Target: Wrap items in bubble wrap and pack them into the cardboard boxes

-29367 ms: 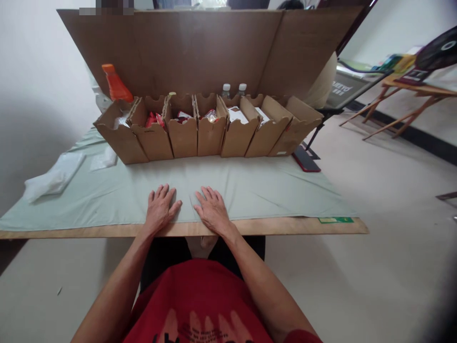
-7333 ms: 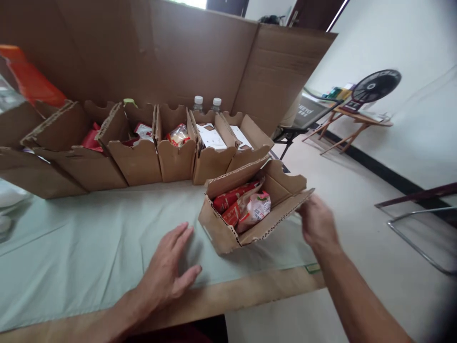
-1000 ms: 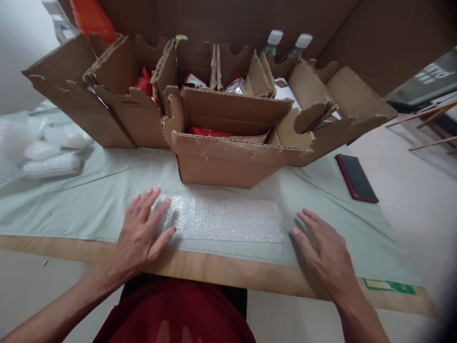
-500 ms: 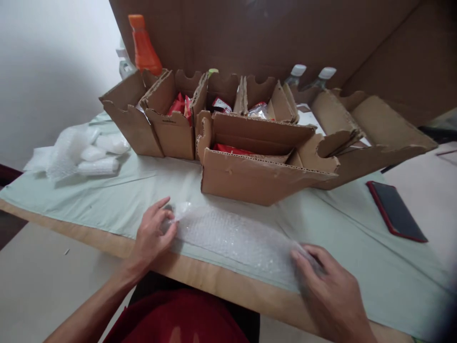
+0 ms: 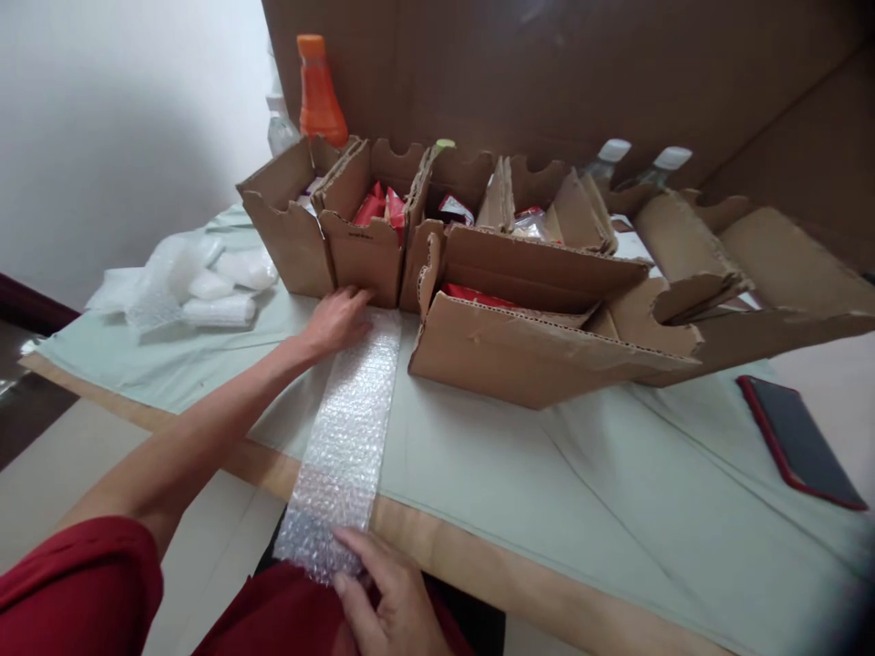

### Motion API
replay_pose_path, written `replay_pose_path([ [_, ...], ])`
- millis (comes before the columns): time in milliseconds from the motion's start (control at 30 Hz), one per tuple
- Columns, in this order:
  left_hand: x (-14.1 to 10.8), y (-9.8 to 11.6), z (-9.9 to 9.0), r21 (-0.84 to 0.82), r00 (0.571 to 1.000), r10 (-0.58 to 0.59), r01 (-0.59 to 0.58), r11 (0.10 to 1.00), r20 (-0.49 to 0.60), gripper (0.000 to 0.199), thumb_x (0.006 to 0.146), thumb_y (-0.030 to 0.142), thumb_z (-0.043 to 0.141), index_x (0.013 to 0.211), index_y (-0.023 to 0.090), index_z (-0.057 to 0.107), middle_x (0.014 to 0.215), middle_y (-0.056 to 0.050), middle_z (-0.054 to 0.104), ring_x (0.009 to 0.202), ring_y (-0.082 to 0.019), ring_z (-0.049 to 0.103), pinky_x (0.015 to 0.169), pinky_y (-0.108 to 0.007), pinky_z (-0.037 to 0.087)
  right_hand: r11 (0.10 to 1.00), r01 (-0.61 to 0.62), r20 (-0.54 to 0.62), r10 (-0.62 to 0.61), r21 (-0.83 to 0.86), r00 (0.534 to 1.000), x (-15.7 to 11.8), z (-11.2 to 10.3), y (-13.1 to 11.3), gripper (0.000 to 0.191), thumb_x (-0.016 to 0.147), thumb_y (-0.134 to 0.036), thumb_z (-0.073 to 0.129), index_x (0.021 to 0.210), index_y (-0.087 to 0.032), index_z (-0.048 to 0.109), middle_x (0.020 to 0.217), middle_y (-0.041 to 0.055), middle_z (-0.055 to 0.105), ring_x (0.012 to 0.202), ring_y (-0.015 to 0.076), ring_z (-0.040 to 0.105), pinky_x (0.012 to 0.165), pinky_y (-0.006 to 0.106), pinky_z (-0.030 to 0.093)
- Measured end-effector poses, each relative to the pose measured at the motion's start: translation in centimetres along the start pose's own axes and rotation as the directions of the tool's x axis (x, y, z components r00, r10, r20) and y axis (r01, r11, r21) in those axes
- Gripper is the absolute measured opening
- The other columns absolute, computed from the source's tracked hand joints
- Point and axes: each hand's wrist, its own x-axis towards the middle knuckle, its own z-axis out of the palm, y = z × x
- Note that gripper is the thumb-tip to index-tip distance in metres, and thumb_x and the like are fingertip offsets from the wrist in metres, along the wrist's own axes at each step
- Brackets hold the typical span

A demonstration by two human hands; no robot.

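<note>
A long strip of bubble wrap (image 5: 345, 428) runs from the foot of the cardboard boxes to the table's near edge, its near end hanging over toward my lap. At its far end my left hand (image 5: 340, 321) is closed on the corner, close to the box fronts; some fingertips are hidden. The near end is pinched between the thumb and fingers of my right hand (image 5: 393, 597), just past the table edge.
Cardboard boxes (image 5: 369, 260) with packets stand in a row at the back; a wider box (image 5: 526, 355) sits in front. More bubble wrap (image 5: 181, 282) lies left, a phone (image 5: 803, 442) right. Behind stand an orange bottle (image 5: 321, 100) and white-capped bottles (image 5: 666, 162).
The bubble wrap has turned from lying side to side to running away from me. My left hand moved forward to the boxes, my right hand came back toward my lap. The view shifted slightly.
</note>
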Motion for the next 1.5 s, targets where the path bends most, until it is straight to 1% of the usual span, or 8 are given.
replay_pose_path([
  [100,-2.8,0.1,0.6,-0.02,0.997,0.017,-0.018,1.0,-0.074,0.049,0.089,0.024,0.06,0.137,0.014,0.061,0.138,-0.017,0.064,0.13,-0.034,0.058,0.112,-0.051,0.045,0.992,-0.125,0.033,0.124,0.014,0.992,-0.2,-0.1,0.0,0.048,0.092,-0.032,0.064,0.14,-0.03,0.068,0.138,0.0074,0.07,0.127,0.028,0.067,0.11,0.043,0.054],
  [267,-14.4,-1.4,-1.8,-0.373,0.978,0.206,-0.207,0.905,-0.044,0.044,0.092,0.009,0.048,0.126,0.025,0.069,0.126,-0.007,0.073,0.13,-0.026,0.061,0.112,-0.047,0.049,0.901,-0.313,0.162,0.275,0.301,0.948,-0.5,-1.2,-1.3,0.051,0.087,-0.033,0.07,0.138,-0.027,0.068,0.125,0.008,0.075,0.113,0.0257,0.071,0.104,0.041,0.054],
  [467,-23.9,-0.9,-4.3,-0.669,0.953,0.112,0.11,0.735,0.281,0.068,0.093,0.017,0.051,0.158,0.034,0.04,0.155,-0.007,0.057,0.146,-0.029,0.051,0.116,-0.046,0.048,0.539,-0.267,0.211,0.164,0.799,0.964,2.5,-2.5,-2.4,0.059,0.088,-0.05,0.075,0.138,-0.021,0.06,0.099,0.0096,0.079,0.077,0.0157,0.071,0.078,0.03,0.055],
  [733,-19.8,2.3,-0.3,-0.442,0.966,-0.25,0.254,0.86,0.069,0.048,0.094,0.028,0.054,0.14,0.014,0.059,0.084,-0.002,0.07,0.073,-0.017,0.066,0.072,-0.031,0.057,0.671,-0.066,-0.101,0.207,0.738,0.973,5.9,-3.4,-2.6,0.078,0.094,-0.036,0.07,0.16,-0.031,0.029,0.129,0.0117,0.07,0.089,0.0169,0.075,0.069,0.027,0.058],
  [900,-19.6,1.9,0.8,-0.32,0.983,-0.179,0.154,0.935,-0.051,0.052,0.09,0.023,0.055,0.141,0.013,0.056,0.079,0.0,0.067,0.071,-0.017,0.062,0.072,-0.031,0.053,0.989,0.146,-0.396,-0.129,0.013,0.909,4.4,-3.7,-1.5,0.035,0.101,-0.02,0.058,0.135,-0.03,0.061,0.112,0.0046,0.074,0.09,0.0157,0.072,0.082,0.032,0.06],
  [1100,-19.4,1.2,1.8,-0.242,0.99,-0.094,0.066,0.968,-0.108,0.055,0.09,0.021,0.06,0.145,0.019,0.052,0.079,0.001,0.066,0.07,-0.017,0.062,0.071,-0.032,0.054,0.643,0.29,-0.106,-0.504,-0.709,0.857,6.9,-2.9,-1.7,0.037,0.095,-0.013,0.056,0.132,-0.018,0.063,0.144,0.0159,0.062,0.132,0.0325,0.058,0.099,0.05,0.054],
  [1333,-20.8,1.4,-0.4,-0.313,0.98,0.094,-0.147,0.938,-0.178,0.057,0.093,0.028,0.069,0.146,0.021,0.05,0.153,-0.02,0.048,0.135,-0.032,0.054,0.108,-0.049,0.05,0.609,0.373,-0.065,-0.574,-0.7,0.816,8.5,-2.9,-1.6,0.02,0.1,-0.009,0.054,0.112,-0.017,0.068,0.124,0.0095,0.075,0.12,0.0271,0.067,0.097,0.043,0.049],
  [1500,-22.0,1.3,-0.7,-0.335,0.965,0.216,-0.255,0.907,-0.148,0.041,0.094,0.009,0.058,0.132,0.023,0.06,0.115,-0.008,0.073,0.115,-0.025,0.065,0.101,-0.045,0.05,0.78,0.368,-0.117,-0.485,-0.506,0.867,7.5,-3.4,-2.8,0.018,0.103,-0.011,0.052,0.109,-0.019,0.068,0.102,0.0035,0.078,0.09,0.0188,0.071,0.084,0.035,0.05],
])
